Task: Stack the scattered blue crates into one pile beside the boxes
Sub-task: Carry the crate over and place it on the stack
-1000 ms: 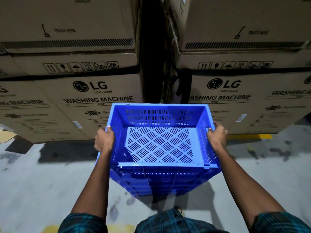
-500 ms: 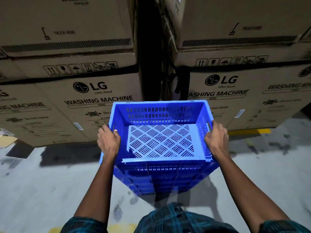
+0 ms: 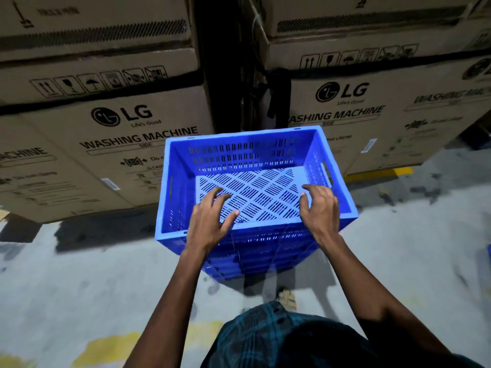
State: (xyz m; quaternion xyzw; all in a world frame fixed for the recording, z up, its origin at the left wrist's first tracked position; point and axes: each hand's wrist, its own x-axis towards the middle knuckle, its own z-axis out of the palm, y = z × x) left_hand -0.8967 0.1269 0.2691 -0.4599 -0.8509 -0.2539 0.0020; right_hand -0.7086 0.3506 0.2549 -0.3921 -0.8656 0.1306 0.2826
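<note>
In front of the cardboard boxes (image 3: 138,134), both hands, left hand (image 3: 210,221) and right hand (image 3: 320,211), are hovering loose-fingered, gripping nothing, over the top blue crate (image 3: 239,152) on the pile (image 3: 255,256).

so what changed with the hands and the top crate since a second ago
Both hands let go of the top crate: the left hand and right hand came off its side walls and now hover open over its near rim. The crate stays on the pile before the boxes.

A grey concrete floor (image 3: 79,274) bears yellow painted markings (image 3: 111,346); a checked shirt (image 3: 279,338) fills the bottom edge.
</note>
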